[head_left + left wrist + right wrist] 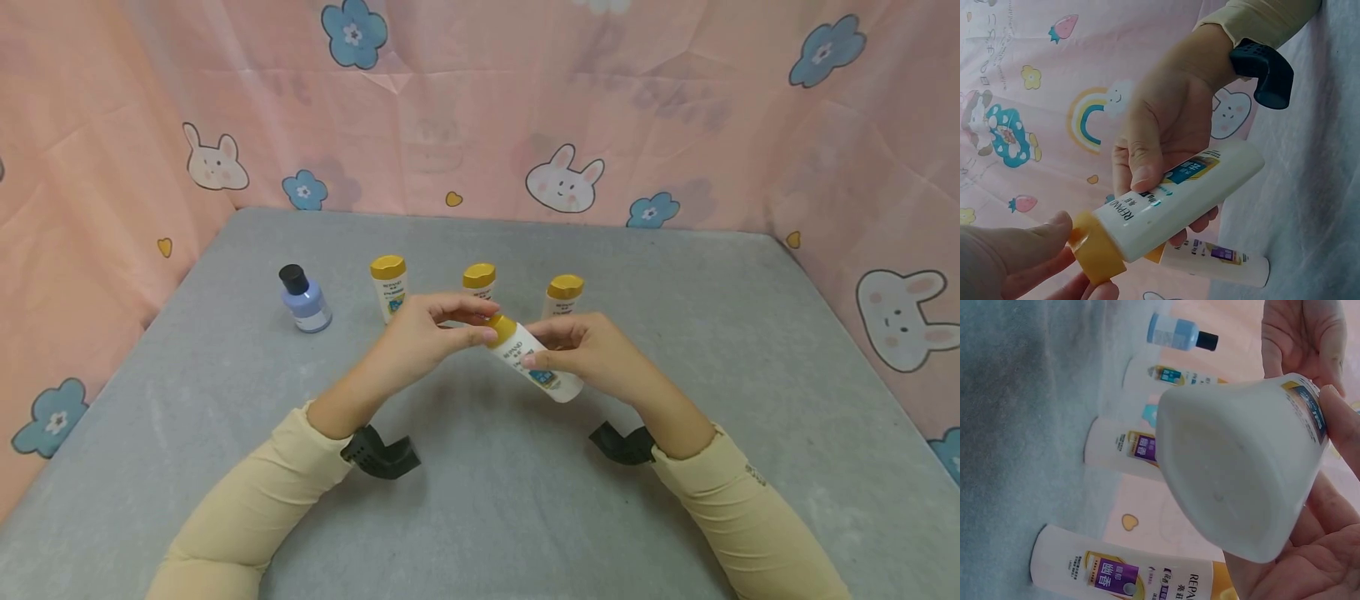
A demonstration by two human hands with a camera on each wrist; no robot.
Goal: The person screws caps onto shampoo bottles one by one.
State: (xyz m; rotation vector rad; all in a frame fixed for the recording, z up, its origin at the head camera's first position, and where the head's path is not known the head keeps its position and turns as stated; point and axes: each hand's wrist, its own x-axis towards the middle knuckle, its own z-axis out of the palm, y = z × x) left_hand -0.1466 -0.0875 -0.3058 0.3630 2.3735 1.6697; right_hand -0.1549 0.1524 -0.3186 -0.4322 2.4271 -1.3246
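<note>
A white shampoo bottle (546, 377) with a gold cap is held tilted above the grey table, cap toward the left and base toward the lower right. My right hand (596, 354) grips its body, thumb on the front label and fingers behind. At the other end, my left hand (423, 337) pinches the gold cap (1097, 250) between thumb and fingers. In the left wrist view the cap sits on the bottle's neck end. The right wrist view looks onto the bottle's white base (1222, 487), which hides much of the label.
Behind the hands stand three similar bottles: left (390, 287), middle (480, 277) and right (564, 290), the lower parts partly hidden by the hands. A blue bottle (307, 307) with a black cap stands farther left. A pink patterned curtain (465, 108) borders the grey table (480, 517).
</note>
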